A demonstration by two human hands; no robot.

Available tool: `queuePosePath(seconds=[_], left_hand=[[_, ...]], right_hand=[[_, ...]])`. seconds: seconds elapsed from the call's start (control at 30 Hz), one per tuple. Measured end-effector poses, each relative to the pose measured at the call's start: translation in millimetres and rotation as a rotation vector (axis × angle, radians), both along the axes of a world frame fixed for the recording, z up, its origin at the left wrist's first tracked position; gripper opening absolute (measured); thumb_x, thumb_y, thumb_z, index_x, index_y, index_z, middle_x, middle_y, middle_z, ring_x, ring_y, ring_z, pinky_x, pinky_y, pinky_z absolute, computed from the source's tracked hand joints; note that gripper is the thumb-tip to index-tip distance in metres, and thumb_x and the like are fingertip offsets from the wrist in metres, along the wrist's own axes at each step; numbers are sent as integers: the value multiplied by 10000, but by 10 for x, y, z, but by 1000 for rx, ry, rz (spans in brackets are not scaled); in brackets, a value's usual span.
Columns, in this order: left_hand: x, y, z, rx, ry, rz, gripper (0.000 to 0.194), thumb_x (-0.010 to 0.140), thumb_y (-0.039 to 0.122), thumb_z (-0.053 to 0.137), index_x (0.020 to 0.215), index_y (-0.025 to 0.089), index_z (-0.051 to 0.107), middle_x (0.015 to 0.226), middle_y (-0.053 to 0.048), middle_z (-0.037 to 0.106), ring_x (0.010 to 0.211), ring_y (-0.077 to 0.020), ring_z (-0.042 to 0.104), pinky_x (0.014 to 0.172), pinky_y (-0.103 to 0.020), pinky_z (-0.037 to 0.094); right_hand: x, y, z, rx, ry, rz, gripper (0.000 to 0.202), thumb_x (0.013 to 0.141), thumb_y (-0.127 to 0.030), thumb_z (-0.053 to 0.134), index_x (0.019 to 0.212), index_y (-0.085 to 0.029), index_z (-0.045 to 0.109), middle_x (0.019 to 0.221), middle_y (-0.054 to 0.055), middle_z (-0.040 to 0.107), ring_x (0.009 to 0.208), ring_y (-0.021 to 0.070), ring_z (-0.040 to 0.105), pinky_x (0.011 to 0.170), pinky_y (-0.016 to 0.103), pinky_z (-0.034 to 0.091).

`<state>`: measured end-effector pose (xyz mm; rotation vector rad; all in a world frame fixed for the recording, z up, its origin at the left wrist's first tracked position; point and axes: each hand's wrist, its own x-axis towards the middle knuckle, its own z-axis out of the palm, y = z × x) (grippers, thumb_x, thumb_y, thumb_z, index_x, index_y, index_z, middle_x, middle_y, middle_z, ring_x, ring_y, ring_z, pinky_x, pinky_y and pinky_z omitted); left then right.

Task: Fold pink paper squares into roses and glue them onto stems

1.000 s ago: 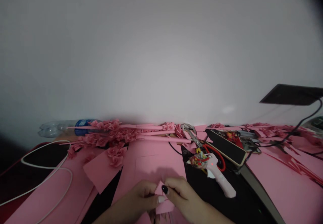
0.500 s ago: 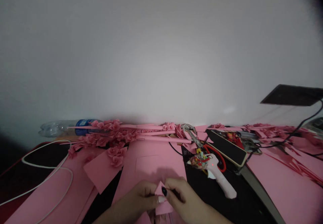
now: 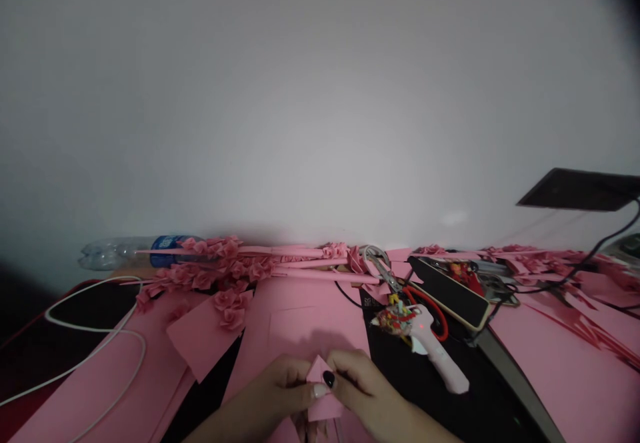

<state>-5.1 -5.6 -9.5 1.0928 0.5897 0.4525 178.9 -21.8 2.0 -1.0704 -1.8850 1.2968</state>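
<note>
Between both hands, at the bottom middle of the head view, is a small piece of folded pink paper (image 3: 323, 408) with a pointed top. My left hand (image 3: 285, 386) is closed on its left side, thumb pressed flat on the front. From the right, my right hand (image 3: 361, 384) pinches it, its dark-nailed thumb near the paper's centre. The fingers behind the paper are mostly hidden. Beneath the hands lies a large pink paper sheet (image 3: 300, 303).
Pink paper roses (image 3: 233, 306) and rolled stems line the wall. A glue gun (image 3: 440, 350), scissors (image 3: 383, 270) and a phone (image 3: 453, 290) lie to the right. A plastic bottle (image 3: 120, 253) and a white cable (image 3: 95, 330) are at left.
The right thumb has shifted slightly on the folded paper, and the paper's point sits a touch higher. Both hands stay in nearly the same place.
</note>
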Motion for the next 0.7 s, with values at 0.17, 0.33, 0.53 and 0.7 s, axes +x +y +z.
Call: queuePosePath(seconds=[0.17, 0.33, 0.53, 0.7], left_hand=[[-3, 0, 8, -8, -12, -15, 405, 811, 484, 627, 744, 92, 702, 592, -48, 646, 442, -90, 559, 522, -210, 469], [12, 2, 42, 1, -10, -18, 435, 786, 520, 633, 735, 94, 699, 581, -42, 633, 439, -90, 552, 525, -215, 472], [16, 3, 46, 5, 19, 3, 400, 785, 485, 647, 716, 92, 684, 570, -36, 626, 429, -85, 547, 530, -215, 475], [21, 19, -2, 5, 6, 27, 437, 791, 523, 634, 723, 93, 679, 575, -43, 639, 427, -83, 558, 500, -199, 466]], right_hand=[[1, 6, 8, 9, 33, 19, 330, 921, -334, 433, 631, -194, 357, 609, -49, 342, 574, 102, 310, 516, 222, 249], [-6, 17, 12, -33, 34, 37, 302, 909, -310, 439, 639, -191, 375, 601, -53, 336, 567, 98, 298, 507, 218, 248], [-5, 13, -20, -22, -31, 7, 319, 897, -321, 459, 621, -192, 363, 589, -55, 327, 564, 100, 300, 505, 226, 236], [9, 27, -27, -20, 24, -18, 390, 927, -430, 434, 626, -192, 366, 593, -53, 335, 559, 99, 313, 510, 228, 248]])
